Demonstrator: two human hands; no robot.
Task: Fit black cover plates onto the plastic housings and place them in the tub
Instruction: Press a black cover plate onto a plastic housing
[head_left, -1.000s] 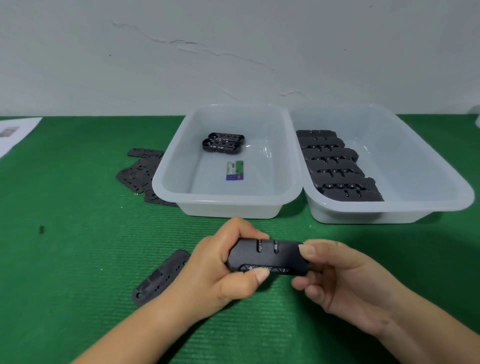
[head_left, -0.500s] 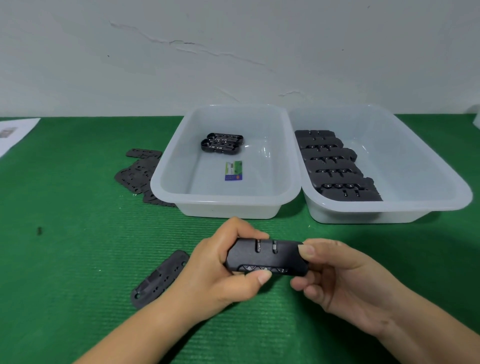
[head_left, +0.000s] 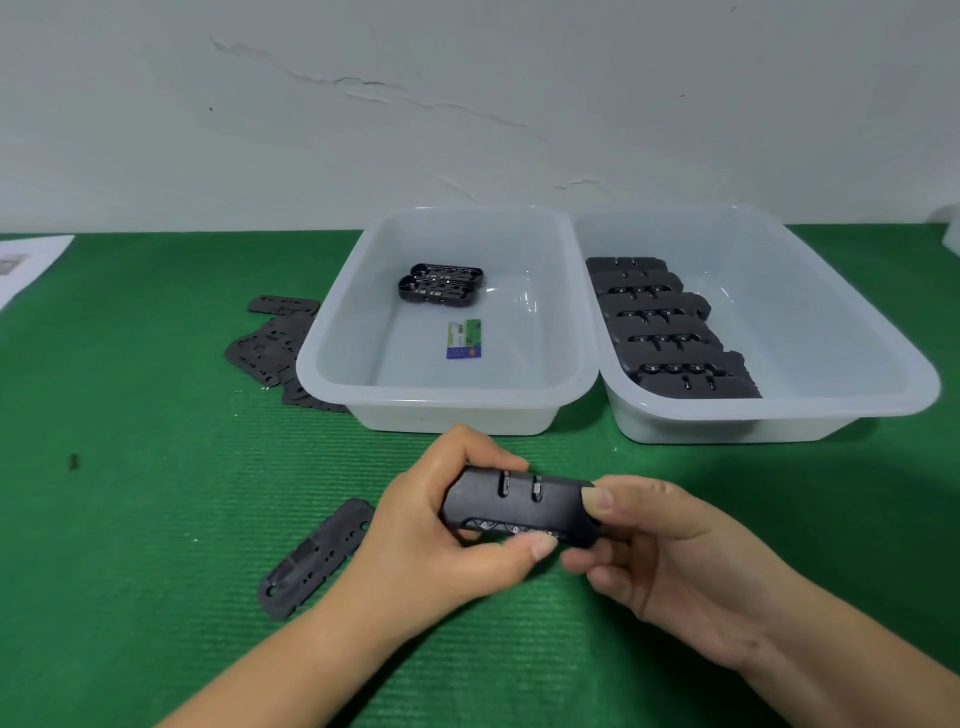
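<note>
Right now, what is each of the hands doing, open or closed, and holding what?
Left hand: closed, gripping the left end of the black housing.
Right hand: closed, pinching the housing's right end.

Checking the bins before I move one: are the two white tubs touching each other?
Touching. The head view shows the left tub's right rim pressed against the right tub's left rim, with no green mat visible between them along that edge.

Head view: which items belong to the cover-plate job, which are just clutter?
Job:
- housing held by left hand and right hand
- cover plate
- plate pile
- left tub
- right tub

Clutter:
- card
- paper
</note>
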